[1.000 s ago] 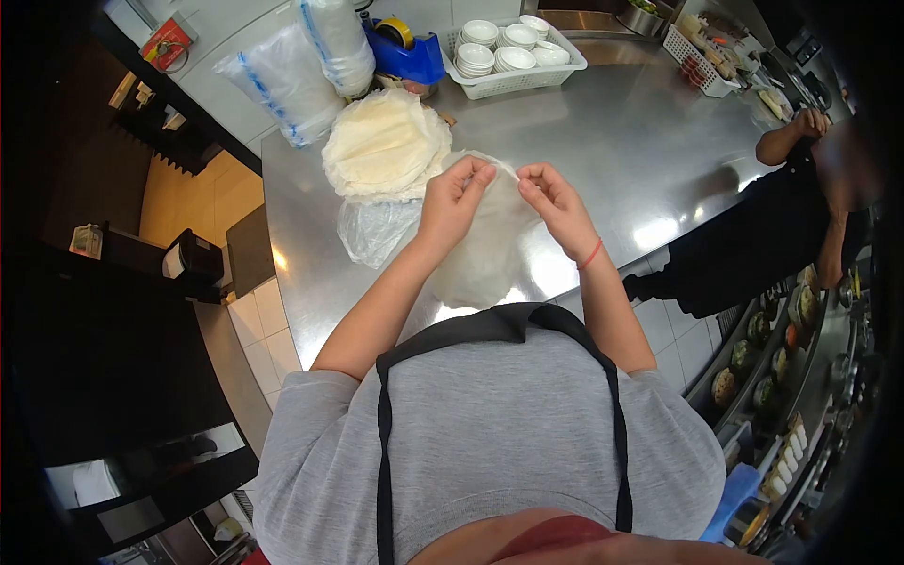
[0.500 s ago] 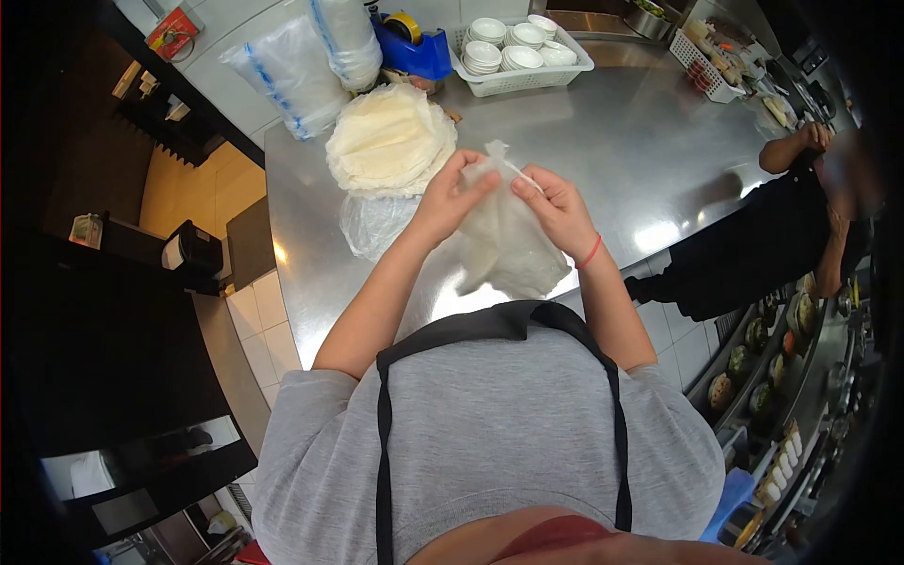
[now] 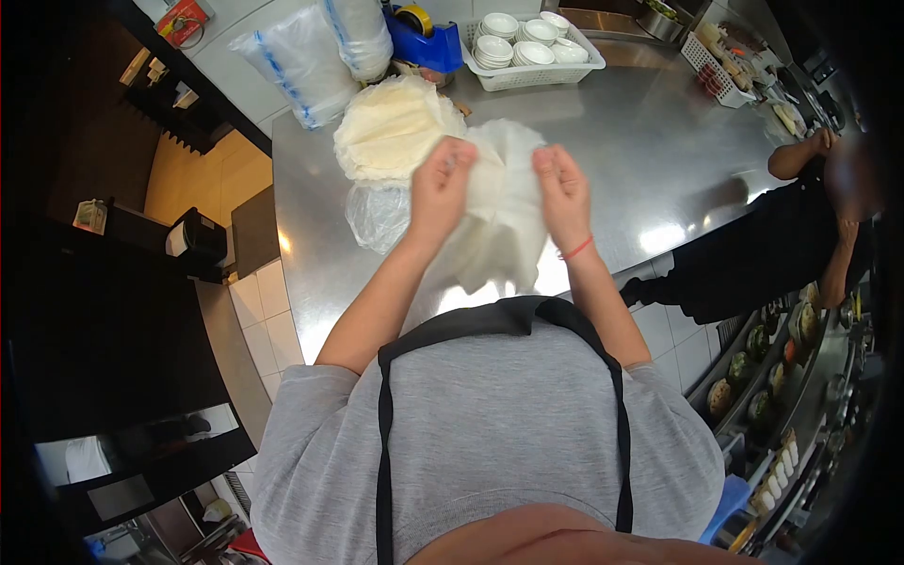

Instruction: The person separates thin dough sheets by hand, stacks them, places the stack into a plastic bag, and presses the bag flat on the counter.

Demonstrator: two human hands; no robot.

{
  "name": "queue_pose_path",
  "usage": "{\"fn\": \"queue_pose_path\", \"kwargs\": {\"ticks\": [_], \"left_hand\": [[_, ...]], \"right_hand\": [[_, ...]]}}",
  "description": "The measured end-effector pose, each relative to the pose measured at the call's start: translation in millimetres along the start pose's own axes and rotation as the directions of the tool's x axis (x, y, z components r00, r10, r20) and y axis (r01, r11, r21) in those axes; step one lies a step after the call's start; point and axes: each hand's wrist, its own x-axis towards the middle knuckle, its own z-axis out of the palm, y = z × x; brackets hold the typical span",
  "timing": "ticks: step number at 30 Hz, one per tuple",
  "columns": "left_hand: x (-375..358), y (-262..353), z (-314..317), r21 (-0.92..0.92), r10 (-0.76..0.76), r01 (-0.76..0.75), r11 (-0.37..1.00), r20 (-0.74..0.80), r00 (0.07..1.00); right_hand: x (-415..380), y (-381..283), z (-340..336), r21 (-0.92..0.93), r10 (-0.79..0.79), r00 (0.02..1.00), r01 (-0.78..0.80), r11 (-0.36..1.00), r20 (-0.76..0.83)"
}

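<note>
Between my hands hangs a thin, whitish wrapper sheet (image 3: 504, 202), partly see-through and blurred by motion. My left hand (image 3: 441, 193) is closed on its left edge, and my right hand (image 3: 565, 196) grips the right edge. Below my hands the sheet droops in loose folds over the steel counter. Left of it lies a stack of round, cream-coloured wrapper sheets (image 3: 395, 132) with uneven edges. A clear plastic bag (image 3: 379, 217) sticks out from under the near side of this stack.
At the back, a white basket (image 3: 537, 77) holds several stacks of small white bowls. A blue tape dispenser (image 3: 421, 49) and plastic-wrapped packs (image 3: 297, 71) stand behind the stack on the steel counter (image 3: 640, 141). To the right, a person in black (image 3: 753, 235) stands beside the counter.
My hands have moved apart, and the gathered sheet is now spread wide between them. Its top edge has opened out. The view has shifted slightly.
</note>
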Motion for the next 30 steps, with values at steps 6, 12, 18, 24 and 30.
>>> {"fn": "queue_pose_path", "kwargs": {"ticks": [6, 12, 18, 24, 30], "left_hand": [[8.0, -5.5, -27.6, -0.196, -0.069, 0.028, 0.98, -0.208, 0.976], [11.9, -4.1, -30.6, -0.211, -0.037, -0.033, 0.977, -0.318, 0.947], [8.2, -7.5, -39.5, -0.268, -0.112, 0.029, 0.963, -0.297, 0.948], [9.0, -18.0, -42.3, -0.319, -0.131, 0.032, 0.947, -0.293, 0.947], [10.5, -28.9, -50.8, -0.319, -0.137, 0.015, 0.948, -0.363, 0.922]], "right_hand": [[8.4, -11.1, -34.6, 0.042, 0.033, 0.997, -0.031, 0.999, -0.068], [8.8, -29.7, -48.0, 0.061, 0.0, 0.993, 0.007, 0.998, -0.114], [6.7, -44.5, -56.6, 0.112, 0.008, 0.988, 0.01, 0.994, -0.152], [6.2, -55.4, -64.0, 0.144, -0.026, 0.983, 0.053, 0.988, -0.18], [4.1, -69.9, -78.9, 0.092, -0.106, 0.969, 0.129, 0.987, -0.222]]}}
